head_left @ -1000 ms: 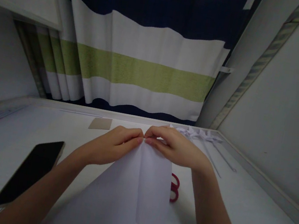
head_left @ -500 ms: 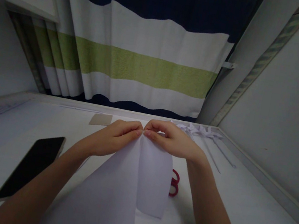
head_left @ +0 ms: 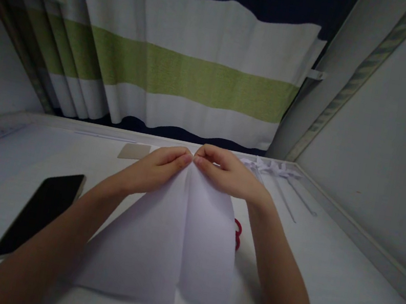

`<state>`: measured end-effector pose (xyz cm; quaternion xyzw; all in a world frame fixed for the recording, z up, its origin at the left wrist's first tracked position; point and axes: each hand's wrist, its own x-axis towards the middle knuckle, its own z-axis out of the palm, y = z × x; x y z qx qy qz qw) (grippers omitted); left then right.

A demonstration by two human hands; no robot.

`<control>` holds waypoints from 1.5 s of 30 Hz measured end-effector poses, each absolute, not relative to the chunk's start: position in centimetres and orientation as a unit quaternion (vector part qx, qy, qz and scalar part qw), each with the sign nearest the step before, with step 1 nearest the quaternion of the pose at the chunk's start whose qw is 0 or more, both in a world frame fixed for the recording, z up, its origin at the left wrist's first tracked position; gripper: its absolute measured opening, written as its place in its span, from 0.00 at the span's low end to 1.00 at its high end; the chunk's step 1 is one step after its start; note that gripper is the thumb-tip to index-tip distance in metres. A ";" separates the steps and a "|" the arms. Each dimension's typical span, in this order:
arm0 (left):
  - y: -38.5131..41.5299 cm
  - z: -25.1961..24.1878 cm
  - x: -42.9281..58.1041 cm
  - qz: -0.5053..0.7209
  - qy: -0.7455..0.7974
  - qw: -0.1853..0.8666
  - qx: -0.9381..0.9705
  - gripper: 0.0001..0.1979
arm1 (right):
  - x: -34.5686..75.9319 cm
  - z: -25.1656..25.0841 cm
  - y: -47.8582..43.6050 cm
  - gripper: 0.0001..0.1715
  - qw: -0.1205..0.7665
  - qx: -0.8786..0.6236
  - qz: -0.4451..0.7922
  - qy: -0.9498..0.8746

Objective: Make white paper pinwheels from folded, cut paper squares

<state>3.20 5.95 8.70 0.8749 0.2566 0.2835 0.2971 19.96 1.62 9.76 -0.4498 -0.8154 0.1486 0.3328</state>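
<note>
A sheet of white paper (head_left: 143, 251) hangs from both my hands above the table, parted by a long vertical split or edge down its middle. My left hand (head_left: 159, 168) pinches its top edge between thumb and fingers. Right beside it, my right hand (head_left: 225, 171) pinches the same top point, the fingertips of both hands nearly touching. Below, the paper spreads into a wider left part and a narrower right part. Red scissor handles (head_left: 237, 234) show partly from behind the paper's right edge; the rest of the scissors is hidden.
On the white table (head_left: 326, 276), a dark phone or tablet (head_left: 38, 215) lies by my left forearm. A beige square card (head_left: 134, 151) is farther back. White folded paper pinwheel-like pieces on thin sticks (head_left: 274, 169) lie at the back right. A striped curtain (head_left: 184, 76) hangs behind.
The view has tilted slightly downward, so the scene sits higher. The paper's right part has swung out wider and covers more of the scissor handles. Both hands keep their pinch.
</note>
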 end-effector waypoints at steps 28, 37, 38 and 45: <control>6.6 7.0 3.4 0.114 0.283 0.671 0.676 0.08 | 21.8 7.9 4.5 0.19 0.374 -0.468 -0.018 -0.800; 7.6 7.5 2.6 0.244 0.284 0.679 0.631 0.10 | 23.0 7.4 5.5 0.30 0.535 -0.465 0.152 -0.689; 8.0 7.6 2.4 0.294 0.287 0.674 0.614 0.10 | 23.2 7.5 5.5 0.35 0.548 -0.453 0.213 -0.670; 9.3 8.4 1.6 0.576 0.306 0.571 0.498 0.12 | 23.4 7.3 4.9 0.48 0.549 -0.386 0.418 -0.613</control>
